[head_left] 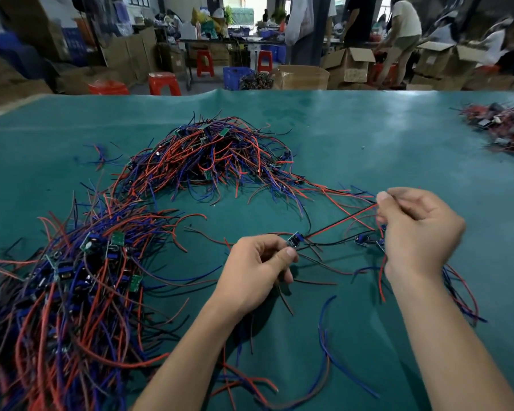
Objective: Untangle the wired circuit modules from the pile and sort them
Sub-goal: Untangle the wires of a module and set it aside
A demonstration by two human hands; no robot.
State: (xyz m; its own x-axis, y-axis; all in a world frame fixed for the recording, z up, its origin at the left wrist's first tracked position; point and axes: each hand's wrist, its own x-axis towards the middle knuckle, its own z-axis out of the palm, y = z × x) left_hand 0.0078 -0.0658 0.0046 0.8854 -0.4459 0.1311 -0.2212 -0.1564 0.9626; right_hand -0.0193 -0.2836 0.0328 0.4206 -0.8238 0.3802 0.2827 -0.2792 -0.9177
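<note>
Covering the bench, a green mat [368, 137] carries a tangled mound of red and blue wired modules [220, 155] at twelve o'clock. Right hand [419, 232], three o'clock, pinches red and black wires [343, 219]; left hand [258, 268], centre, pinches a small blue circuit module [295, 239].

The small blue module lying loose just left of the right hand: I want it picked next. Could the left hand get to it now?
Probably not yet: the left hand already pinches a module, though the mat between it and the loose module holds only thin wires.

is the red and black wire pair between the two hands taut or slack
Taut: the red and black wires run in a straight line from the module pinched by the left hand up to the right hand.
</note>
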